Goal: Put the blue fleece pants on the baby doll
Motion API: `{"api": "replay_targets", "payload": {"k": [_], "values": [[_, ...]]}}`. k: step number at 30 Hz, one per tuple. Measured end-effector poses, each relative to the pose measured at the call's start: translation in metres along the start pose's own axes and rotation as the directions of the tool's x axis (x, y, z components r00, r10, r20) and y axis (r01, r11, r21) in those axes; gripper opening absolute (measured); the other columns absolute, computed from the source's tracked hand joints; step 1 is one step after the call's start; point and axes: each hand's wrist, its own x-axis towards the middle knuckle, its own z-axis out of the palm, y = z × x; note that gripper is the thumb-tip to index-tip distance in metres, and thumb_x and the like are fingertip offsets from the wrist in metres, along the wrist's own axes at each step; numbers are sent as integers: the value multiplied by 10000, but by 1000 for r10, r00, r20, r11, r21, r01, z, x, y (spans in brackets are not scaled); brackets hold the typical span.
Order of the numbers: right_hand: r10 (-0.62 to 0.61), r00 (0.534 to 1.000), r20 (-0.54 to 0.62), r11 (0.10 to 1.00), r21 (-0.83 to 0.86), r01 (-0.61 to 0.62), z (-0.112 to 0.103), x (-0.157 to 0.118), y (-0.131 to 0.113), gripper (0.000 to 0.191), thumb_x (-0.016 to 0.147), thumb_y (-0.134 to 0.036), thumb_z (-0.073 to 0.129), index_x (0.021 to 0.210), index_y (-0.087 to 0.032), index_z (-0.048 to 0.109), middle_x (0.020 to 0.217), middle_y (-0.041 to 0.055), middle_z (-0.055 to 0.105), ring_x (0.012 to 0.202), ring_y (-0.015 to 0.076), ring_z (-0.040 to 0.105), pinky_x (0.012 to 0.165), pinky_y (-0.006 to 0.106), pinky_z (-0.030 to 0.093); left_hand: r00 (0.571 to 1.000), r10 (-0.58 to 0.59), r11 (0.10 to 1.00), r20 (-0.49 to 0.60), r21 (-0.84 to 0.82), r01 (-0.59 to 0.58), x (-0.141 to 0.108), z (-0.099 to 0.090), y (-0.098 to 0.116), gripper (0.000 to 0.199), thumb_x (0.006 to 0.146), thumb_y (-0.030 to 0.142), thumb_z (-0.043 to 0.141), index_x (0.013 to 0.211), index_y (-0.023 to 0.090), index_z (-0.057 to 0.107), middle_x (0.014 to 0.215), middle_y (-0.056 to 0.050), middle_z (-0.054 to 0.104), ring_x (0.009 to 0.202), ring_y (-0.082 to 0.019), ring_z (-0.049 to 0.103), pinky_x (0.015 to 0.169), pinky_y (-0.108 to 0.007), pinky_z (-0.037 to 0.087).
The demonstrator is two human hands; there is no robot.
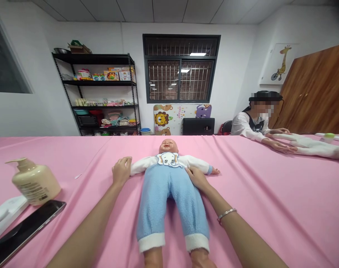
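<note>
The pink-covered table (pixel 275 212) spreads across the whole lower half of the frame. A wooden cabinet (pixel 320 85) fills the upper right, and a black shelf unit (pixel 97 58) with 4 visible shelves stands at the upper left. Between them, at upper centre, is a barred window (pixel 197 80) with a dark frame.

The doll (pixel 171 182) lies on its back on the table at lower centre, head toward the window and feet at the bottom edge, both arms stretched sideways. It wears light blue trousers (pixel 154 197) with white cuffs and a white top with an elephant face (pixel 169 160) on the chest.

At the right of the frame a co-worker (pixel 246 123) in a black hat leans over the table, both hands on a white-clothed figure (pixel 311 146).

A pump bottle (pixel 37 183) stands at the left, just beside a dark phone (pixel 30 229) and a white device (pixel 6 214) cut off by the edge.

The left hand (pixel 122 170) is at the end of the doll's sleeve left of centre, its fingers bent; I cannot tell whether they are clamped on it. The right hand (pixel 196 176) rests against the doll's side near the waist, and its grip cannot be told either.

Smallest, a silvery bracelet (pixel 226 213) circles the right wrist.
</note>
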Motion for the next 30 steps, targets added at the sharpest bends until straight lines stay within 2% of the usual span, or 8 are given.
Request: {"api": "replay_targets", "payload": {"k": [2, 5, 8, 12, 14, 20, 24, 30], "values": [[-7, 1000, -6, 1000, -8, 7, 1, 0, 0, 402, 902, -381, 332, 665, -142, 551, 731, 78, 630, 696, 181, 539, 629, 260, 309, 996, 7, 992, -92, -123, -18, 0, -1, 18, 409, 882, 430, 308, 1007, 158, 587, 1031, -109, 611, 996, -255, 536, 863, -386, 386], [4, 1000, -4, 1000, -24, -4, 4, 1, 2, 401, 905, -374, 335, 673, -137, 561, 737, 79, 630, 688, 174, 535, 605, 248, 299, 991, 126, 958, -42, -255, -133, -11, 1, 67, 367, 866, 409, 357, 1015, 153, 573, 1055, -95, 608, 1014, -223, 535, 914, -359, 393], [18, 1000, 2, 999, -37, -18, 6, 3, 4, 394, 906, -366, 344, 685, -133, 573, 748, 83, 633, 687, 173, 537, 598, 240, 302, 918, 325, 933, 227, -238, -271, -34, 10, 123, 385, 850, 432, 393, 1076, 173, 566, 1116, -87, 589, 1066, -236, 509, 964, -391, 367], [19, 1000, 5, 999, -40, -18, 6, 4, 7, 373, 906, -331, 351, 691, -133, 583, 746, 83, 632, 693, 173, 542, 610, 237, 319, 756, 354, 919, 551, -54, -391, -60, 31, 166, 548, 750, 630, 449, 1195, 315, 506, 1367, -53, 390, 1263, -419, 243, 968, -687, 132], [22, 1000, 0, 999, -44, -22, 6, 4, 8, 363, 903, -323, 358, 698, -135, 591, 754, 81, 632, 702, 170, 541, 628, 235, 329, 746, 315, 918, 587, 11, -396, -61, 41, 169, 566, 755, 657, 401, 1227, 352, 475, 1437, -23, 278, 1288, -457, 133, 925, -738, 70], [51, 998, -37, 997, -53, -53, 9, 5, 9, 381, 902, -358, 354, 742, -128, 613, 786, 83, 628, 713, 164, 525, 641, 234, 331, 725, 304, 923, 618, -3, -384, -30, 62, 153, 557, 757, 669, 356, 1229, 391, 452, 1479, 42, 160, 1305, -447, 39, 901, -750, 116], [43, 999, -22, 999, -18, -43, 9, 5, 12, 422, 911, -365, 306, 760, -130, 623, 801, 85, 638, 711, 168, 545, 631, 236, 348, 725, 301, 936, 619, -47, -348, -14, 72, 146, 509, 778, 620, 358, 1218, 388, 463, 1467, 51, 194, 1297, -441, 79, 906, -735, 160], [30, 1000, 4, 999, -16, -30, 6, 0, 18, 337, 880, -243, 322, 856, -132, 639, 911, 95, 646, 833, 182, 577, 738, 250, 403, 734, 357, 922, 578, -89, -378, -4, 84, 140, 471, 798, 534, 390, 1211, 331, 492, 1435, 14, 276, 1310, -327, 165, 1040, -588, 119]]}}
